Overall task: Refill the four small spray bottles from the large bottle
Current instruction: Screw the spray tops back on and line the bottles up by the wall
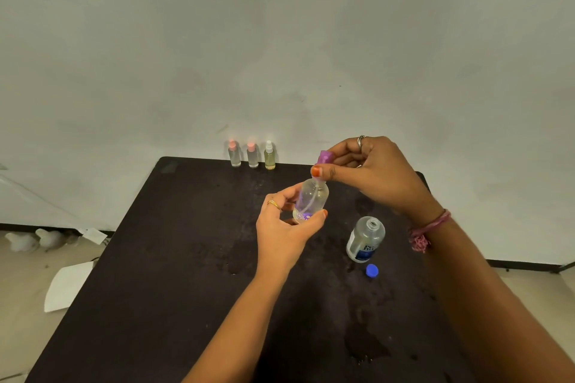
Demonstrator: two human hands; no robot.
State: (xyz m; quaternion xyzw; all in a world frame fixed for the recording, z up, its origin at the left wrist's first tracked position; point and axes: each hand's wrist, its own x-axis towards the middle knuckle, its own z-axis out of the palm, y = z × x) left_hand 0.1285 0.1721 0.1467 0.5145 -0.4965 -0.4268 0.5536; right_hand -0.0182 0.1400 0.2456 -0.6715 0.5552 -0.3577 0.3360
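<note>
On the dark table (174,258), her left hand (284,227) gripped a clear, purple-flowered spray bottle (309,200); right hand (370,171) pinched its purple cap (324,158)

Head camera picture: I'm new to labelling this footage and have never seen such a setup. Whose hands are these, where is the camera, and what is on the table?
No machine here: a person wears a camera on their head, looking down at their own hands. The left hand holds a small clear spray bottle; the right hand pinches its purple spray top. On the dark table stand the large bottle, open, its blue cap beside it, and three more small spray bottles along the far edge.
</note>
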